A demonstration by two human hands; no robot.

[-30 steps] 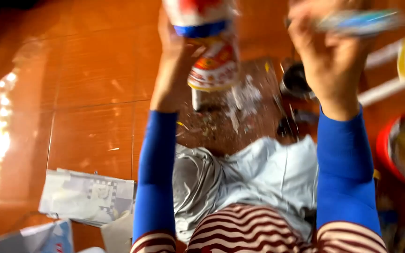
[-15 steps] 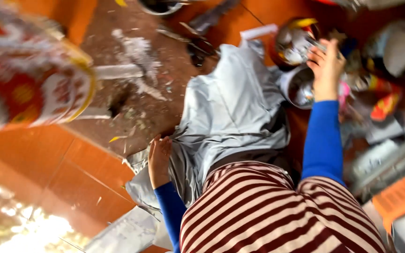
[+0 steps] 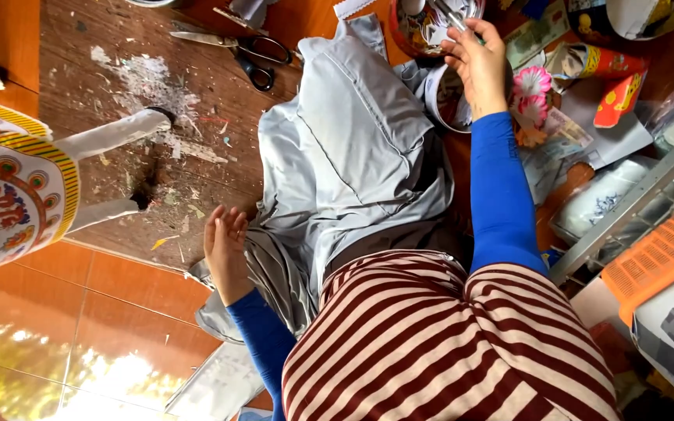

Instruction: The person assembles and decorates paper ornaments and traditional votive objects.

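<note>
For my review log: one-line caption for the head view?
Right hand lifts a thin tool over a decorated bowl; left hand rests open beside grey fabric.

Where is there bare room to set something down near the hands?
Free: the orange tiled floor left of the left hand, below the wooden board, and the board's stretch between the scissors and the decorated cylinder, though littered with scraps. Crowded: around the right hand, with tins, paper flowers and packets.
</note>
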